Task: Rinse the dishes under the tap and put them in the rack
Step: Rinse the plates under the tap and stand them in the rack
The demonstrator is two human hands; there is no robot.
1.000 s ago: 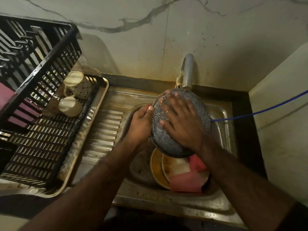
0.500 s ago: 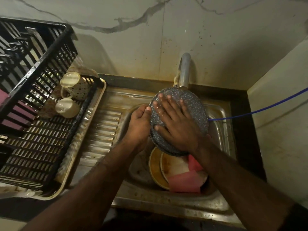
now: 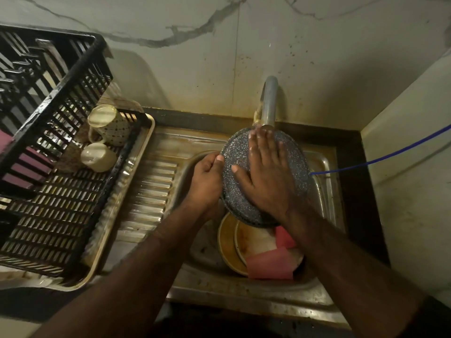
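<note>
I am holding a speckled dark grey plate tilted over the steel sink, its top edge just under the spout of the tap. My left hand is gripping the plate's left rim, fingers curled round the edge with the thumb on the speckled face. My right hand is lying flat on that face, fingers spread and straight, fingertips reaching up to the spout. Below the plate, in the sink, two stained round plates are lying stacked with a pink sponge on them. To my left, the black plastic rack is sitting in a metal tray on the drainboard, well apart from the plate, and is holding a dotted mug and a plain cream mug lying just beside each other. A blue cord is running from behind the plate toward the right wall.
</note>
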